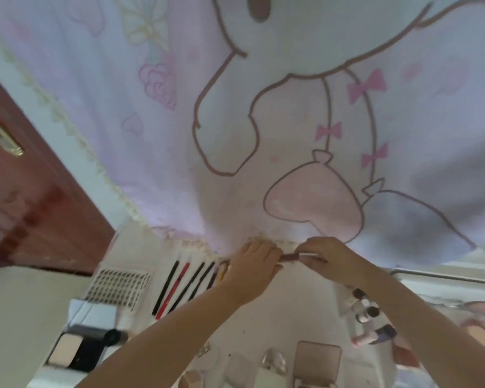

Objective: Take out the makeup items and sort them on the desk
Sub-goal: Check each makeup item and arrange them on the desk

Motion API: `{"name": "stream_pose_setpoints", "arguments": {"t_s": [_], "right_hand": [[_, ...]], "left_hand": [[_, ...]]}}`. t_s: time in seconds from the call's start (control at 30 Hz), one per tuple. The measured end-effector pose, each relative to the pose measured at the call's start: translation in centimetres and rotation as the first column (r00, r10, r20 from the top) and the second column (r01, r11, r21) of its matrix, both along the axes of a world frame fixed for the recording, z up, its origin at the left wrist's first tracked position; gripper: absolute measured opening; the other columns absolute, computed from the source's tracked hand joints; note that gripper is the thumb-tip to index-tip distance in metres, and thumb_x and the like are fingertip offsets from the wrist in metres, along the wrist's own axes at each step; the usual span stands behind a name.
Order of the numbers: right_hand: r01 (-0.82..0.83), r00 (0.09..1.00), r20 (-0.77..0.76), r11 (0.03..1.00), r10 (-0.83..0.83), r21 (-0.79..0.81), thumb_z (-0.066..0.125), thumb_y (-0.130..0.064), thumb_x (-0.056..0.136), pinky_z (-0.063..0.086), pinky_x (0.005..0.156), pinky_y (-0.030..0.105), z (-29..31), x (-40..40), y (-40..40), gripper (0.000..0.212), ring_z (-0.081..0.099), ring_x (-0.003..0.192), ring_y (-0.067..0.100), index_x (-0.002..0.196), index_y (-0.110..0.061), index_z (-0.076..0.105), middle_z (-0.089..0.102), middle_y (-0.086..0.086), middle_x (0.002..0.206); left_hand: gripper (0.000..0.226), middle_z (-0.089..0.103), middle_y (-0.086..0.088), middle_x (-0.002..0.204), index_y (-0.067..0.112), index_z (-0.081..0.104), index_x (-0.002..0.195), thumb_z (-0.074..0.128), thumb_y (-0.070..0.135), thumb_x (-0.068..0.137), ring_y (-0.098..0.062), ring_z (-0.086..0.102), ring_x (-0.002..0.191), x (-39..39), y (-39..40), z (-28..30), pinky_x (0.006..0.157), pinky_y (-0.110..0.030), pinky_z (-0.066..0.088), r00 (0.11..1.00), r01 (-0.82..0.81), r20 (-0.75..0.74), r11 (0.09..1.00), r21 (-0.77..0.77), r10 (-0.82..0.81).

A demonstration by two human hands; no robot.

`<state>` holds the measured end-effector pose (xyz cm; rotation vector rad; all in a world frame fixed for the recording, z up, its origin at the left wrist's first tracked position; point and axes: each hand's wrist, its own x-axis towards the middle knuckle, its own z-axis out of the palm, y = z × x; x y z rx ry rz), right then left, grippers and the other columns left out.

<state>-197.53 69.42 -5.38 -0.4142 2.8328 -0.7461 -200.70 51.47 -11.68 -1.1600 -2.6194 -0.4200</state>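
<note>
White desk: holds the makeup spread out in groups, seen at a steep tilt and somewhat blurred.
Left hand: fingers curled over the near end of a thin dark stick, at the far edge of the desk.
Right hand: thumb and fingers pinch the other end of the same stick, where a pale part shows; the two hands almost meet.
Pencils: a row of slim black ones with one red among them, lying side by side just left of the left hand.
Sheet of small dark pieces: left of the pencils.
Compact: open, pale pan showing, at the near left corner.
Small bottles: clustered on the right, under the right forearm.
Pink case: near edge, among clear, blurred items.
Curtain: pale pink cartoon print with bows, hanging behind the desk.
Door: reddish brown, at left.
</note>
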Motion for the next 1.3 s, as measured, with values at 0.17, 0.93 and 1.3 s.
{"name": "stream_pose_setpoints", "arguments": {"t_s": [0.17,0.93,1.3], "right_hand": [[0.436,0.884,-0.082,0.876,-0.459,-0.206,0.04,-0.017,0.096,0.034,0.051,0.013,6.1,0.8,1.2,0.021,0.039,0.053,0.011,0.082,-0.006,0.051,0.048,0.006,0.066],[0.28,0.904,-0.131,0.796,-0.406,-0.537,0.052,-0.01,0.09,0.041,0.048,0.009,11.0,1.2,0.7,0.027,0.047,0.04,-0.003,0.068,-0.025,0.054,0.052,-0.012,0.053],[0.26,0.916,-0.14,0.823,-0.376,-0.505,0.051,-0.006,0.09,0.041,0.05,0.006,10.9,1.5,1.1,0.027,0.05,0.043,-0.005,0.068,-0.021,0.054,0.055,-0.012,0.056]], "left_hand": [[0.008,0.06,0.0,0.067,0.015,0.042,0.087,0.04,0.021,0.082,-0.013,0.047,0.067,-1.1,2.7,5.5,0.045,-0.023,0.045,0.962,0.126,-0.263,0.976,0.179,-0.076],[0.025,0.041,0.008,0.064,0.01,0.049,0.111,0.034,0.026,0.099,-0.006,0.036,0.054,-2.0,0.4,16.4,0.052,-0.019,0.03,0.937,0.066,0.34,0.997,0.041,-0.076],[0.03,0.047,0.002,0.091,0.009,0.055,0.112,0.032,0.024,0.099,-0.01,0.041,0.082,-1.9,1.0,16.8,0.076,-0.021,0.035,0.968,0.066,0.241,0.998,0.0,-0.064]]}}
